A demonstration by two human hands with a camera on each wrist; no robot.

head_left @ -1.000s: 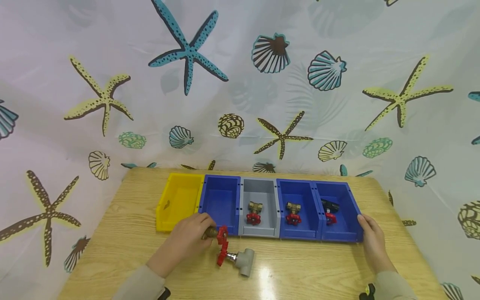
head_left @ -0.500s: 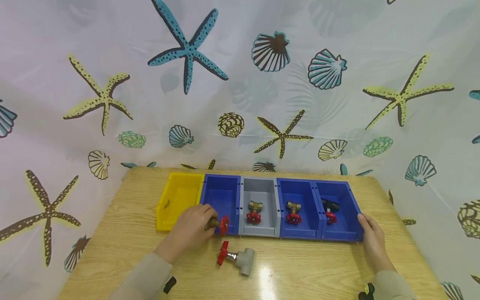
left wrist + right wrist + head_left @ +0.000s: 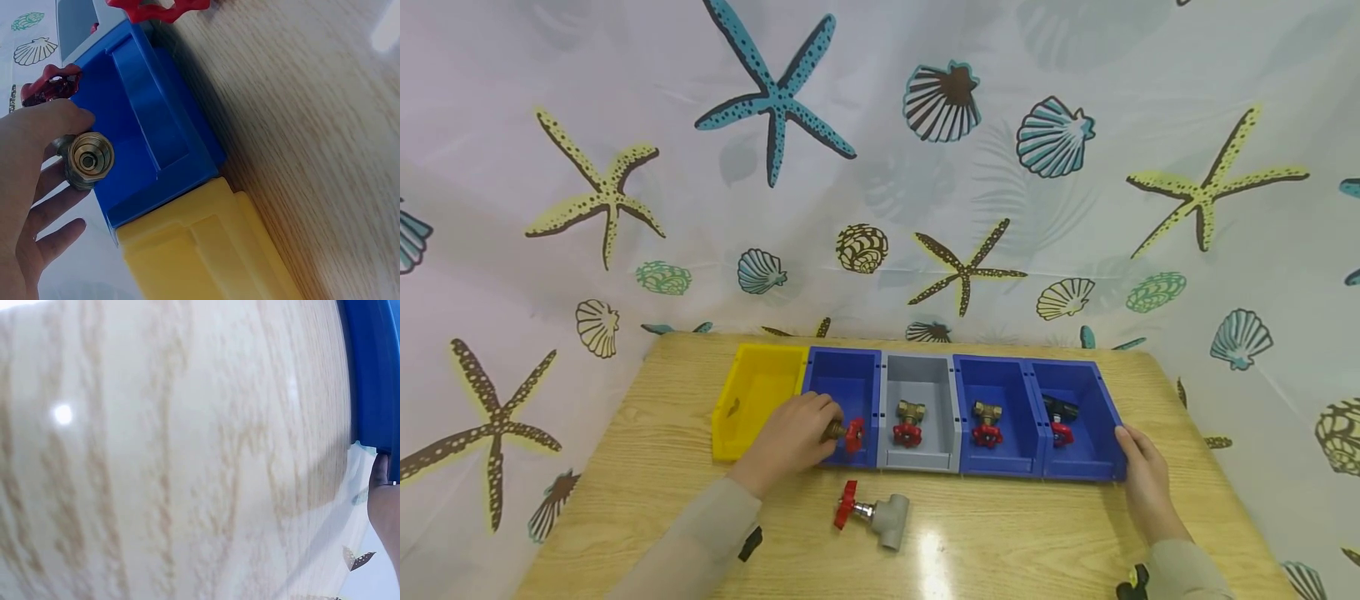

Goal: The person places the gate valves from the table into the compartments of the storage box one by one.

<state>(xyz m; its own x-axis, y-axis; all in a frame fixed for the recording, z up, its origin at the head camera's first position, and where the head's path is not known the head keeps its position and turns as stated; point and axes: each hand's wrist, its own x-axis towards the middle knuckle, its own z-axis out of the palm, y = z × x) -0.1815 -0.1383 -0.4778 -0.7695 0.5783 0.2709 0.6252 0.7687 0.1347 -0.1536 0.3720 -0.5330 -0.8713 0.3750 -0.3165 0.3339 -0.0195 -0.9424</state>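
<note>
My left hand (image 3: 796,435) grips a brass valve (image 3: 91,156) with a red handwheel (image 3: 854,435), held over the front of the left blue bin (image 3: 842,362). In the left wrist view the valve's threaded opening faces the camera, with thumb and fingers around its body. The right hand (image 3: 1146,477) rests against the right side of the far-right blue bin (image 3: 1078,467), its thumb at the rim. A grey plastic tee valve (image 3: 889,522) with a red handwheel lies on the table in front of the bins.
The yellow bin (image 3: 726,450) stands at the row's left end. One brass valve (image 3: 912,412) lies in the grey bin (image 3: 917,461), another brass valve (image 3: 987,414) in the blue bin to its right. The far-right bin holds a black valve (image 3: 1060,408). A patterned curtain (image 3: 880,183) hangs behind.
The left hand has carried the brass valve up and away from the grey tee valve, to over the left blue bin. The right hand has stayed at the far-right bin.
</note>
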